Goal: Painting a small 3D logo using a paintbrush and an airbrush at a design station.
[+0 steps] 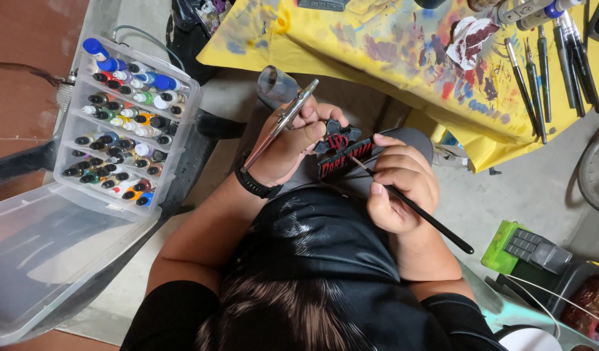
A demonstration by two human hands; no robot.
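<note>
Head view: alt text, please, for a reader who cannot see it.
Left hand holds a small black plaque and an airbrush; right hand touches a thin brush to it. An open case of paint bottles stands left.

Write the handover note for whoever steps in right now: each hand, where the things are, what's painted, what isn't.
Left hand: holds the black plaque at its upper edge, with a metal airbrush tucked between the fingers; watch on the wrist.
Right hand: grips a thin black paintbrush, tip on the plaque's lower lettering.
Things: paint bottles in the open clear case to the left; more brushes on the paint-smeared yellow cloth ahead.
Done: raised emblem and some letters show red.
Left: how much lettering is still bare cannot be told, since the hands cover part of it.
</note>
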